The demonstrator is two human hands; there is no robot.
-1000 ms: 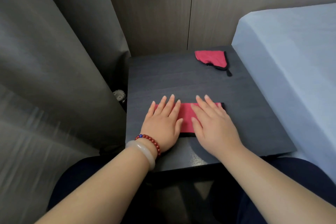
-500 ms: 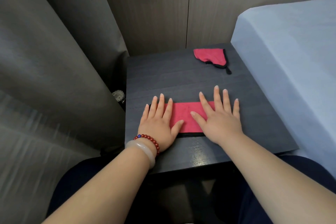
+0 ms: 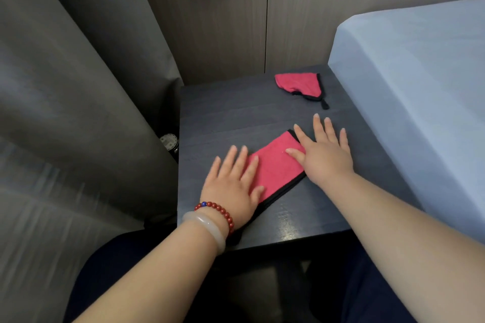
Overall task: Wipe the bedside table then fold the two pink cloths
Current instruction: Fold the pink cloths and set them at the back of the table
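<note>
A grey curtain (image 3: 78, 113) fills the left, with a small round object (image 3: 169, 140) half hidden at its edge, too dim to identify. The left hand (image 3: 231, 186), a red bead bracelet (image 3: 220, 208) and a pale bangle (image 3: 207, 231) on its wrist, lies flat on the dark surface (image 3: 236, 113), grip wide, fingers straight, holding nothing. It presses the near left end of the folded cloth (image 3: 275, 168), a pink strip with black edging that lies diagonally near the front edge; that end is hidden under palm and wrist. The right hand (image 3: 325, 155), equally flat and spread, rests its thumb and forefinger on the strip's far right end, its other fingers on bare wood. The second cloth (image 3: 299, 84), a bunched pink triangle with a black loop, sits well apart at the far right corner beside the bed (image 3: 420, 86).
</note>
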